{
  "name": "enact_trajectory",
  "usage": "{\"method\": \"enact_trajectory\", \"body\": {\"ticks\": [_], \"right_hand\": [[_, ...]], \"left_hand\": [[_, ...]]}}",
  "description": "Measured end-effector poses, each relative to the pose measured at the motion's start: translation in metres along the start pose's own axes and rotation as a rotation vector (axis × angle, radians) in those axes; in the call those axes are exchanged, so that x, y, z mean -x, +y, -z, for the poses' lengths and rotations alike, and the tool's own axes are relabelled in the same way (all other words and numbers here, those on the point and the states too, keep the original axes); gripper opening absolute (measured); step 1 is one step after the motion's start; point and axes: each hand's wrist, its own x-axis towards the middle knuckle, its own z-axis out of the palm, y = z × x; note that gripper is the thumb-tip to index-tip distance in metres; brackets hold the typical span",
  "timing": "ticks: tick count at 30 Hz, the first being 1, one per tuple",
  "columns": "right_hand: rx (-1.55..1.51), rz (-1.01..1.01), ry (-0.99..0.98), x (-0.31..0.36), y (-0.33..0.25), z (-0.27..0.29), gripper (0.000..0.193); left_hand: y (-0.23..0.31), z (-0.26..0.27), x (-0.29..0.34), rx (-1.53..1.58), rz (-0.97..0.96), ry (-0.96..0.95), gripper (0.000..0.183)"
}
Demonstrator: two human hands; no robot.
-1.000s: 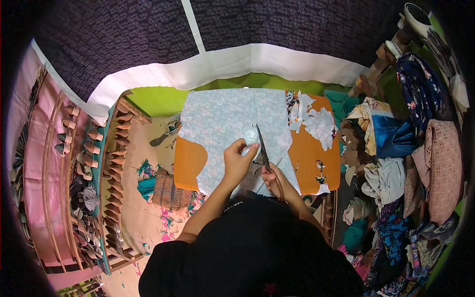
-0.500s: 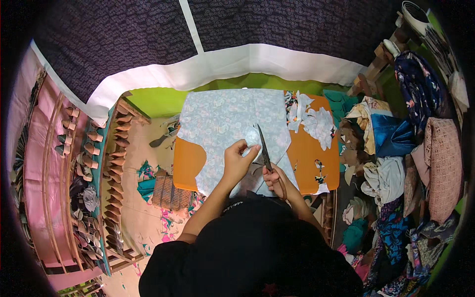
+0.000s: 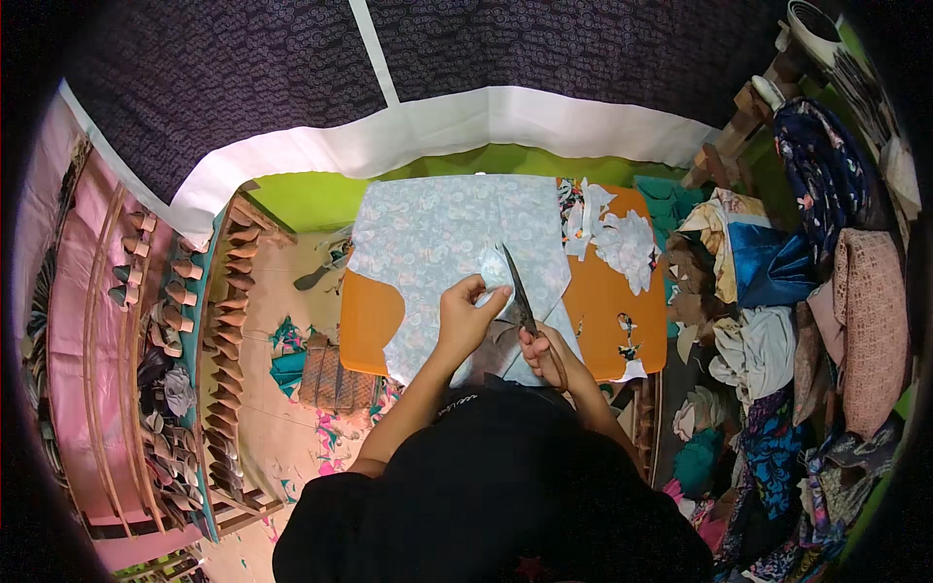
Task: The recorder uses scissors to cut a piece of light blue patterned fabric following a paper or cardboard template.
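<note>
My right hand (image 3: 546,356) is wrapped round the handles of large dark scissors (image 3: 520,293), whose blades point away from me. Between thumb and fingers, my left hand (image 3: 466,319) pinches a small pale piece of fabric (image 3: 494,266) just left of the blades. Whether the blades touch the piece I cannot tell. Both hands are above a big sheet of pale blue-grey floral fabric (image 3: 437,228), spread over an orange table (image 3: 365,325). The sheet has a curved cut-out at its left edge.
White and patterned scraps (image 3: 625,248) lie on the table's right part. Piles of folded cloth (image 3: 768,262) crowd the right side. To the left stands a rack (image 3: 199,379) with rows of shoe-shaped forms. Scraps (image 3: 330,442) litter the floor. Dark patterned cloth (image 3: 544,49) hangs ahead.
The scissors have shifted very slightly in my right hand. My left hand and the pinched piece have hardly moved.
</note>
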Motion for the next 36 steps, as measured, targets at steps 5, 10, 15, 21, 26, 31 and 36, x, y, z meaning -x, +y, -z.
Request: {"method": "enact_trajectory", "body": {"ticks": [5,10,15,21,26,31,36], "right_hand": [[0.029,0.045,0.022,-0.002,0.006,0.001,0.074],[0.035,0.047,0.041,-0.005,0.007,0.005,0.068],[0.079,0.092,0.066,0.000,-0.003,-0.002,0.065],[0.032,0.021,0.028,0.001,-0.003,0.001,0.065],[0.117,0.108,0.063,0.003,-0.005,0.000,0.064],[0.201,0.065,0.076,0.001,-0.005,0.001,0.065],[0.178,0.055,0.041,0.003,-0.004,0.003,0.063]], "left_hand": [[0.000,-0.001,-0.001,0.040,0.018,0.001,0.036],[-0.001,0.000,-0.001,-0.014,0.016,-0.026,0.036],[0.000,0.001,-0.001,0.014,0.017,-0.014,0.034],[0.003,0.002,-0.001,0.004,0.034,-0.045,0.030],[0.010,0.002,0.001,0.059,0.043,-0.109,0.022],[0.007,0.003,0.000,0.062,0.020,-0.129,0.017],[-0.014,-0.001,-0.006,0.043,-0.186,-0.101,0.023]]}}
